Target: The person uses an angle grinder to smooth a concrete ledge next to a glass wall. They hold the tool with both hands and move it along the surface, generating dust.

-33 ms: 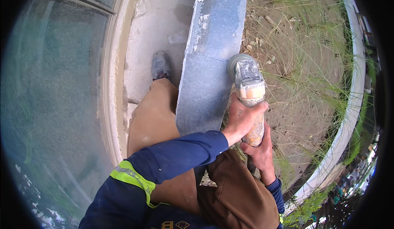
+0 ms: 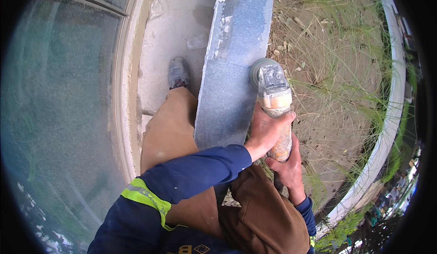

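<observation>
I hold an angle grinder (image 2: 276, 100) with both hands over the right edge of a long blue-grey ledge (image 2: 227, 99). My left hand (image 2: 265, 128) wraps around the grinder's body just behind its dusty head. Lower down, my right hand (image 2: 289, 169) is closed around the rear of the body. The round disc (image 2: 256, 73) meets the ledge's right edge; whether it touches the surface I cannot tell. Pale, chipped patches mark the ledge's far end and left edge.
On the left, a dusty glass window (image 2: 68, 94) stands beside a pale walkway (image 2: 157, 40), where my shoe (image 2: 178, 71) rests. Soil with tufts of grass (image 2: 346, 71) lies to the right, bordered by a curved white kerb (image 2: 395, 81). My bent knee (image 2: 268, 213) is close below the grinder.
The grinder's head and disc have shifted slightly to the left and away from me, with both hands still around the body.
</observation>
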A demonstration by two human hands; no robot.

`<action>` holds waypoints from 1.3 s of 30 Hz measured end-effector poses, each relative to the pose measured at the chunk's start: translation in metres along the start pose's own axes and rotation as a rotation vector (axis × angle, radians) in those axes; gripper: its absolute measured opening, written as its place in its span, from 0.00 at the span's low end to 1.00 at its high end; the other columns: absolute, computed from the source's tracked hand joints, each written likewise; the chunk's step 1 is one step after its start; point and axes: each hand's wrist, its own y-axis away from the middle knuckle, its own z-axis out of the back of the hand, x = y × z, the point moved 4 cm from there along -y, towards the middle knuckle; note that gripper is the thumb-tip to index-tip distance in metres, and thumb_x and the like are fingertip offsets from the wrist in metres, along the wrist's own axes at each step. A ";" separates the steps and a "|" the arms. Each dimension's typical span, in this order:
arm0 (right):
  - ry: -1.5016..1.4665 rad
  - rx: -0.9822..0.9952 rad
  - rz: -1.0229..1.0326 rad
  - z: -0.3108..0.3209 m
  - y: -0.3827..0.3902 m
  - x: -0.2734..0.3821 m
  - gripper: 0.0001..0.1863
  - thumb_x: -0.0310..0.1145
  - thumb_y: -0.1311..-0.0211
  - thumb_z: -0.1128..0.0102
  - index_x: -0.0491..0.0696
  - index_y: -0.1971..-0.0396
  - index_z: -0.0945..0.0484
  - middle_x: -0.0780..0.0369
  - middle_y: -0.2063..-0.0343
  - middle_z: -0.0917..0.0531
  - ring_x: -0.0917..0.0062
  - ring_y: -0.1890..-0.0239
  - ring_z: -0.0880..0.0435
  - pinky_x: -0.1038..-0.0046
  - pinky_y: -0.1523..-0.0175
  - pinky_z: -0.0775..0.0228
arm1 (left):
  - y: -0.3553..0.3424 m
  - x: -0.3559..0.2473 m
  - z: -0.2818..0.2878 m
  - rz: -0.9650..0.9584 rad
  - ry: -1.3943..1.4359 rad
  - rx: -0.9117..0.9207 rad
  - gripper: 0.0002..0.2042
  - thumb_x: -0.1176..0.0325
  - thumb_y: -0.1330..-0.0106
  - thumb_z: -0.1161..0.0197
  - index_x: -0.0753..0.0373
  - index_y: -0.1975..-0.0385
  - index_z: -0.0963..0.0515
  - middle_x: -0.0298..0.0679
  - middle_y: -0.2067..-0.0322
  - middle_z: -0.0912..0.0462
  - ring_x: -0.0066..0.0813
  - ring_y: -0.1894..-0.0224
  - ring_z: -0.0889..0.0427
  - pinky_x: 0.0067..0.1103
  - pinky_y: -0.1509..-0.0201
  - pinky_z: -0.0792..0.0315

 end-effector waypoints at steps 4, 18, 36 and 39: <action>0.191 0.043 0.013 -0.009 -0.011 0.009 0.52 0.33 0.55 0.24 0.46 0.29 0.44 0.52 0.46 0.20 0.63 0.43 0.19 0.63 0.37 0.28 | 0.001 -0.019 0.016 -0.010 0.084 -0.036 0.22 0.71 0.39 0.29 0.63 0.47 0.30 0.34 0.58 0.21 0.22 0.58 0.20 0.24 0.52 0.24; -0.077 0.070 0.316 0.027 -0.002 0.013 0.45 0.55 0.35 0.34 0.42 0.28 0.40 0.53 0.43 0.22 0.64 0.43 0.21 0.62 0.38 0.29 | 0.010 -0.048 -0.002 -0.068 0.130 0.138 0.20 0.69 0.40 0.29 0.65 0.50 0.24 0.37 0.61 0.18 0.25 0.60 0.18 0.26 0.54 0.22; 1.480 -0.057 0.966 -0.052 -0.284 0.138 0.37 0.57 0.21 0.77 0.49 0.22 0.53 0.61 0.21 0.52 0.69 0.20 0.55 0.57 0.18 0.68 | 0.024 -0.186 0.106 -0.277 0.026 -0.006 0.29 0.47 0.34 0.42 0.71 0.48 0.27 0.49 0.56 0.20 0.42 0.56 0.16 0.35 0.52 0.18; 1.610 -0.543 0.661 -0.006 -0.319 0.177 0.38 0.57 0.21 0.83 0.45 0.23 0.55 0.56 0.22 0.51 0.65 0.20 0.57 0.56 0.19 0.67 | 0.024 -0.190 0.104 -0.264 0.023 0.001 0.31 0.47 0.36 0.40 0.71 0.47 0.28 0.49 0.56 0.19 0.42 0.56 0.16 0.34 0.50 0.19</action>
